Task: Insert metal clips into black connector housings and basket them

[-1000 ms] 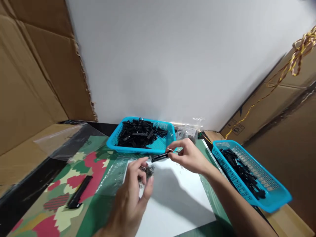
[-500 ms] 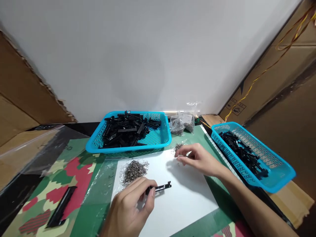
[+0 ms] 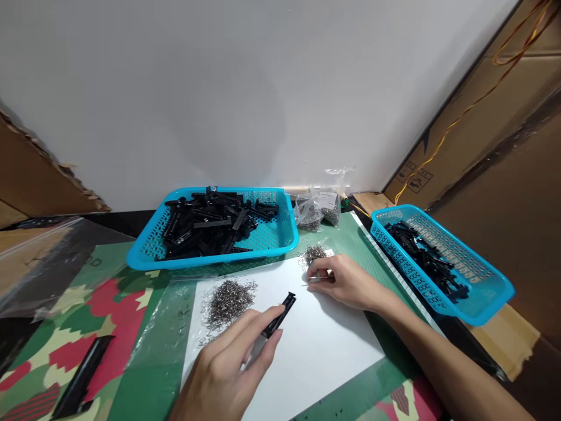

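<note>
My left hand (image 3: 239, 356) pinches a narrow black plastic part (image 3: 280, 314) between thumb and fingers, above the white sheet (image 3: 324, 356). The part's notched far end points up and to the right. My right hand (image 3: 344, 280) is closed in a pinch on a thin silvery metal piece (image 3: 316, 278), whose exact kind I cannot make out. Just behind those fingertips lies a small heap of tiny metal clips or springs (image 3: 314, 254). A larger heap of similar metal bits (image 3: 230, 299) spreads on the sheet beyond my left hand.
A blue basket (image 3: 210, 262) of black parts stands at the back. Another blue basket (image 3: 493, 292) with black pieces is at the right. Plastic bags of metal bits (image 3: 322, 209) lie against the white wall (image 3: 175, 88). One long black part (image 3: 85, 377) rests on the camouflage-patterned cloth (image 3: 56, 351).
My left hand has turned the black part so that its far end points more upward. My right hand stays near the small heap, its fingertips slightly lower. The view has shifted a little.
</note>
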Tool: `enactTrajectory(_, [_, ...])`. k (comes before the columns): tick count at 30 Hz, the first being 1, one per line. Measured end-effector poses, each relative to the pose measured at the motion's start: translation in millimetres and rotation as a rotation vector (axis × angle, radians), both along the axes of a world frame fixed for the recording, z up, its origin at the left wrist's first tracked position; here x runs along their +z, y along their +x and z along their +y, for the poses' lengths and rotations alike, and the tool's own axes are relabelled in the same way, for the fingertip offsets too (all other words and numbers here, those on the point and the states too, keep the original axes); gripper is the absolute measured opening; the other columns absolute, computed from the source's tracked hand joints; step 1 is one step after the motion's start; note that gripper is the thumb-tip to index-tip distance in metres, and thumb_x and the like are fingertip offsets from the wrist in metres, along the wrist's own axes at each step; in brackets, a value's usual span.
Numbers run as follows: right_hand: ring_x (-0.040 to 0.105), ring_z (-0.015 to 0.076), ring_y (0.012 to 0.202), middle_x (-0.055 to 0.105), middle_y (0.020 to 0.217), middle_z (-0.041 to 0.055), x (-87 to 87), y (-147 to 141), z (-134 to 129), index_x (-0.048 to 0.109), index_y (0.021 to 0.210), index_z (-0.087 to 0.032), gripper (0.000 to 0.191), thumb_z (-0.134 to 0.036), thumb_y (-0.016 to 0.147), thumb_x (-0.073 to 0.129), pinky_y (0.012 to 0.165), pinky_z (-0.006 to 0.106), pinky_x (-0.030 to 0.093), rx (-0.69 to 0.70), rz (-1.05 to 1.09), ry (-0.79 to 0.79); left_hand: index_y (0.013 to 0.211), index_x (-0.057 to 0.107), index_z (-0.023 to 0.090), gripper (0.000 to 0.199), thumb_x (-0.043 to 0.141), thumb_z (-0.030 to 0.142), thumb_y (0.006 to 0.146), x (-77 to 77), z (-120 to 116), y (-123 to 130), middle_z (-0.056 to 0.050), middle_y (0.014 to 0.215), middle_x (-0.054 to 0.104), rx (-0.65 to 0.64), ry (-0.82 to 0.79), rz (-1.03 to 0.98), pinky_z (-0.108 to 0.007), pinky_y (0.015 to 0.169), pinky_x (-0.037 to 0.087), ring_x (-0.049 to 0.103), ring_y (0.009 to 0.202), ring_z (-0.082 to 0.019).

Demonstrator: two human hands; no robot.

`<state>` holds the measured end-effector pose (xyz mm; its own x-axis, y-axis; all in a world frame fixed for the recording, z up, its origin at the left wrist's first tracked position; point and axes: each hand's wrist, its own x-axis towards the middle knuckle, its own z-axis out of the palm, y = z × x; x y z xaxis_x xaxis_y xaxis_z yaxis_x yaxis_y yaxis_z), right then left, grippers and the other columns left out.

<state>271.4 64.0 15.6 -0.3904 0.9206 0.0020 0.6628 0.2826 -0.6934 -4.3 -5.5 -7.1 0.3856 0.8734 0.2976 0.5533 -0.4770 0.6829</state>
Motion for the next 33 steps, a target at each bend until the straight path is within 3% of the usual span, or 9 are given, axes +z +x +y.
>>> enactTrajectory(4, [0.055,0.0137,0.066,0.067,0.074,-0.0016,-2.9,0,0,0.081,0.097,-0.020,0.007,-0.024,0.093,0.076,0.064,0.025,0.037,-0.004,0.021,-0.032,0.128,0.077,0.035,0.032,0.057,0.022,0.106,-7.1,3,-1,-0.002,0.107,0.066,-0.052,0.036,-0.081,-0.019,0.057,0.047,0.062,0.065,-0.008])
enactTrajectory(7, [0.053,0.0133,0.066,0.065,0.072,-0.0023,-2.2,0,-1,0.079,0.092,-0.019,0.008,-0.023,0.095,0.074,0.062,0.025,0.036,0.041,0.024,-0.057,0.116,0.082,0.034,0.027,0.060,0.024,0.104,-9.8,4,-1,-0.002,0.106,0.063,-0.027,0.007,-0.108,-0.021,0.056,0.045,0.059,0.064,-0.008])
enactTrajectory(15, [0.046,0.0101,0.062,0.057,0.069,-0.0055,4.9,-1,-3,0.076,0.095,-0.020,0.005,-0.018,0.097,0.072,0.062,0.024,0.030,0.197,0.003,-0.023,0.107,0.084,0.028,0.022,0.063,0.033,0.102,1.4,4,1,-0.002,0.104,0.064,0.031,-0.143,-0.146,-0.021,0.050,0.041,0.046,0.054,-0.005])
enactTrajectory(19, [0.041,0.0100,0.061,0.049,0.069,-0.0058,1.6,-8,-10,0.073,0.094,-0.018,0.010,-0.024,0.101,0.068,0.059,0.023,0.031,0.241,0.179,0.032,0.103,0.087,0.029,0.022,0.067,0.038,0.099,4.9,5,2,-0.002,0.099,0.063,0.042,-0.211,-0.205,-0.019,0.049,0.041,0.053,0.059,-0.007])
enactTrajectory(22, [0.037,0.0094,0.058,0.045,0.068,-0.0063,-3.1,-22,-24,0.072,0.095,-0.017,0.013,-0.028,0.102,0.069,0.057,0.023,0.031,0.215,0.388,0.193,0.106,0.087,0.029,0.025,0.068,0.043,0.099,7.0,3,4,-0.003,0.100,0.062,0.065,-0.338,-0.256,-0.019,0.052,0.042,0.056,0.065,-0.009])
enactTrajectory(27, [0.042,0.0078,0.056,0.060,0.073,-0.0032,-11.5,-46,-47,0.072,0.100,-0.017,0.005,-0.021,0.101,0.070,0.054,0.021,0.034,0.253,0.536,0.261,0.108,0.086,0.027,0.030,0.067,0.049,0.099,12.2,3,5,-0.004,0.097,0.061,-0.018,-0.558,-0.396,-0.020,0.063,0.048,0.060,0.084,-0.016])
enactTrajectory(30, [0.047,0.0074,0.056,0.068,0.079,-0.0007,-15.5,-51,-50,0.071,0.102,-0.016,0.004,-0.020,0.101,0.070,0.054,0.019,0.037,0.284,0.549,0.252,0.107,0.086,0.028,0.029,0.068,0.049,0.099,14.7,3,5,-0.005,0.099,0.063,-0.097,-0.661,-0.482,-0.023,0.074,0.051,0.062,0.093,-0.019])
enactTrajectory(33, [0.051,0.0075,0.057,0.071,0.081,0.0009,-17.3,-51,-48,0.071,0.103,-0.015,0.006,-0.020,0.102,0.068,0.054,0.019,0.039,0.299,0.524,0.320,0.105,0.086,0.027,0.028,0.070,0.049,0.098,15.6,2,5,-0.005,0.098,0.064,-0.095,-0.749,-0.559,-0.025,0.080,0.053,0.063,0.095,-0.019])
